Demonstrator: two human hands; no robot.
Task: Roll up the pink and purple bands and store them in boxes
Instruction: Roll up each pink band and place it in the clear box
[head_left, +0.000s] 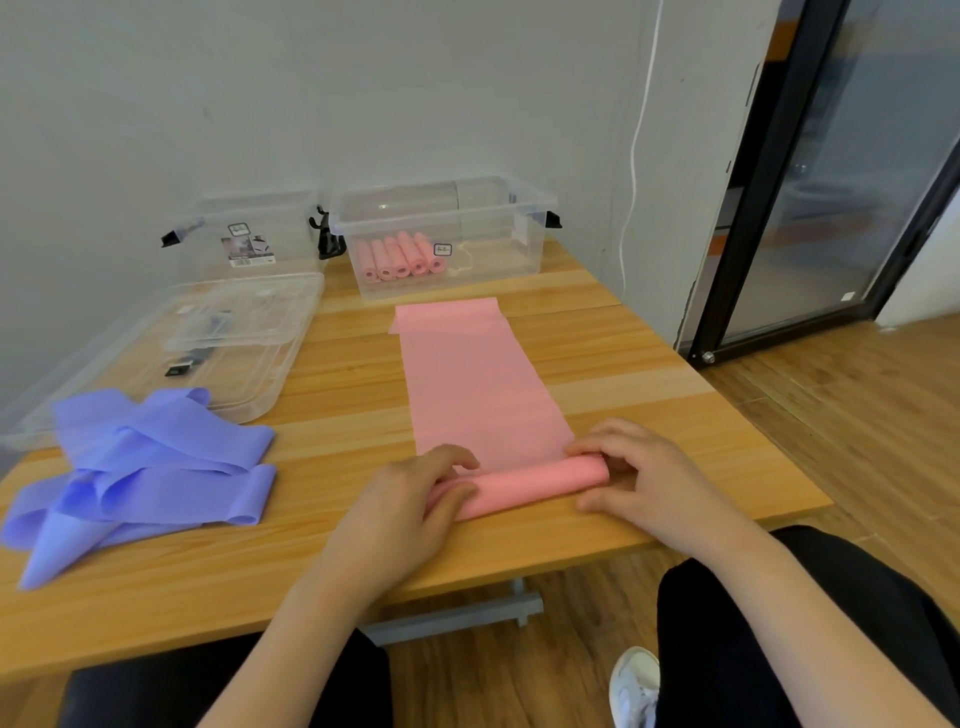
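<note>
Head view, left to right. Purple bands (140, 467) lie loose and crumpled at left on the desk (332, 395), unrolled, well apart from both hands. Far left: an empty clear box (249, 239) with its lid (228, 338) lying in front. Left hand (410, 499) fingers curl over the left end of the pink roll (524, 488); right hand (639, 478) pinches the right end, thumb on the near side. Roll's long axis runs left-right between the hands, near the desk's near edge. Unrolled pink band (467, 374) stretches away from the fingers toward the far box (447, 234), which holds finished pink rolls (400, 257). Judgement: rolling goes away from the person; both hands equally placed.
</note>
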